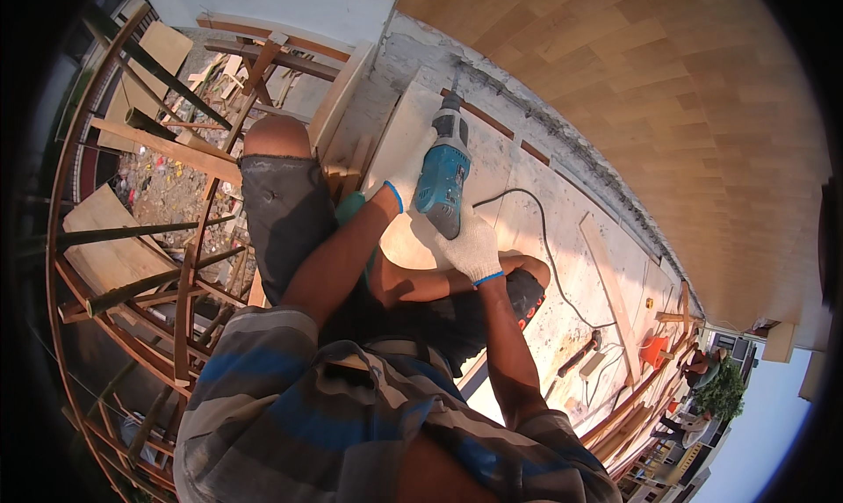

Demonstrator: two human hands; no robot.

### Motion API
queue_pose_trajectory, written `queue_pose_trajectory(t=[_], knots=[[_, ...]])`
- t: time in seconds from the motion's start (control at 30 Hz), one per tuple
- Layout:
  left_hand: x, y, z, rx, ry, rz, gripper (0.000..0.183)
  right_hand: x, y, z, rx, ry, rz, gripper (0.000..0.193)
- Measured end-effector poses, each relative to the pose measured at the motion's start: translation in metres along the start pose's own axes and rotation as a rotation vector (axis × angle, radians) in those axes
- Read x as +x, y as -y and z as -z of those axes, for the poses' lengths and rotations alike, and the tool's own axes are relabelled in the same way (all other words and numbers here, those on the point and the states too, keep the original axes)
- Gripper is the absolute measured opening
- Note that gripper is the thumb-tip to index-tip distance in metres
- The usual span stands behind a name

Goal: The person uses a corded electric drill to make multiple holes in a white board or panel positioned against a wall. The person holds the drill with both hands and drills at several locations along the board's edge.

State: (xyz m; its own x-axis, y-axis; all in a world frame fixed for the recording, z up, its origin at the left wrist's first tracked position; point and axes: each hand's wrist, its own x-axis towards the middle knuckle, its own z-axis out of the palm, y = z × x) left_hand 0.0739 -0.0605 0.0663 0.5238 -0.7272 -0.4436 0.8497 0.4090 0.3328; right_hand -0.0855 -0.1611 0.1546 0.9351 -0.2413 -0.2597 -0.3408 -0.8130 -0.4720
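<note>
A teal and grey rotary hammer drill [445, 171] points away from me, its long bit [456, 79] reaching the rough concrete edge at the foot of the wall. My left hand [409, 165], in a pale knit glove with a blue cuff, is closed on the drill's left side near the front; its fingers are partly hidden. At the rear, my right hand [471, 245], gloved the same way, wraps round the handle end. A black cord [543, 228] curves from the drill across the pale boards [518, 204] I sit on.
Left of my knee, a timber and pole frame [180, 151] stands above rubble-strewn ground [167, 182]. A tiled wall [615, 72] rises to the right. A loose plank [609, 279], a hammer-like tool [578, 354] and an orange container [652, 351] lie on the boards. Another person [702, 369] is farther off.
</note>
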Motion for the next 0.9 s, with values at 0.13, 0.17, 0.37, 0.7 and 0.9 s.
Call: queue_pose_trajectory(t=[0.13,0.17,0.37,0.7,0.9], knots=[[-0.005,0.006,0.015,0.003,0.059,0.035,0.071,-0.023,0.004,-0.017,0.053,-0.096,0.033,0.075],[-0.010,0.010,0.018,-0.005,0.065,0.046,0.071,-0.028,0.008,-0.018,0.061,-0.112,0.041,0.075],[-0.017,0.013,0.032,-0.031,0.105,0.085,0.072,-0.040,-0.002,-0.047,0.012,-0.191,0.053,0.078],[0.007,-0.001,0.038,-0.126,0.137,0.046,0.068,0.006,0.019,-0.048,0.116,-0.069,-0.030,0.080],[-0.012,0.002,0.045,-0.124,0.144,0.023,0.067,-0.022,0.005,-0.059,0.174,-0.084,0.019,0.085]])
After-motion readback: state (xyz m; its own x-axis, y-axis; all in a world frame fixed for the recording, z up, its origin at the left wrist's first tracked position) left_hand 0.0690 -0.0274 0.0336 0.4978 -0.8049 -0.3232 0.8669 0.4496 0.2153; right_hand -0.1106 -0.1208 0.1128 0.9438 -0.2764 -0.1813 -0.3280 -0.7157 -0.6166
